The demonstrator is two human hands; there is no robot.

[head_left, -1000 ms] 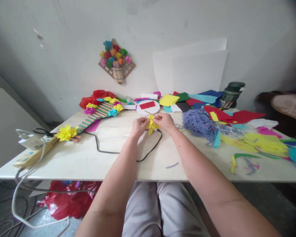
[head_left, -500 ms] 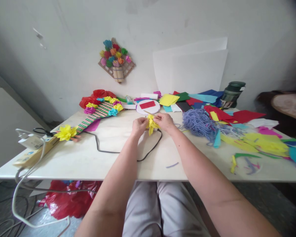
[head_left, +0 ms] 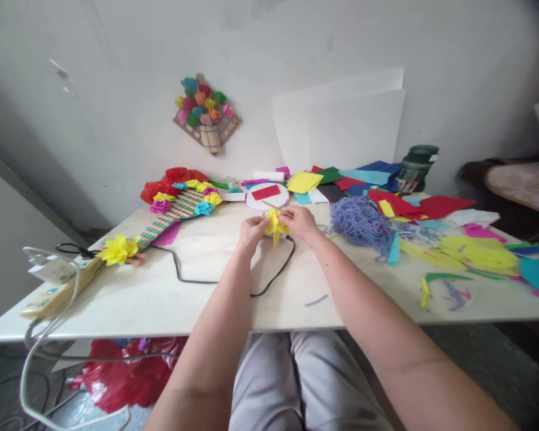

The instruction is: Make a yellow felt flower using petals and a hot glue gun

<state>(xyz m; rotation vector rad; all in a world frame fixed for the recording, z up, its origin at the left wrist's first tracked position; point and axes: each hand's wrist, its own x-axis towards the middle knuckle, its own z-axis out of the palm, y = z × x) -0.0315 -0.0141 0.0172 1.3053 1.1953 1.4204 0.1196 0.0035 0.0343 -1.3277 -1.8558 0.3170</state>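
Note:
A small yellow paper flower (head_left: 275,225) sits between both hands over the middle of the white table (head_left: 206,299). My left hand (head_left: 252,231) pinches its left side, and my right hand (head_left: 299,221) pinches its right side and top. A thin wooden stick (head_left: 269,205) pokes out behind the flower toward a white disc with a red rectangle (head_left: 266,195). A black cable (head_left: 269,278) loops on the table just under my hands.
A striped fan-shaped piece with paper flowers (head_left: 179,206) lies at the left, ending in a yellow flower (head_left: 117,249). A power strip (head_left: 56,287) sits at the left edge. Purple yarn (head_left: 362,220), coloured paper scraps (head_left: 476,251) and a dark green bottle (head_left: 415,168) fill the right.
The view has shifted slightly, and my hands stay on the yellow flower with only small finger movements.

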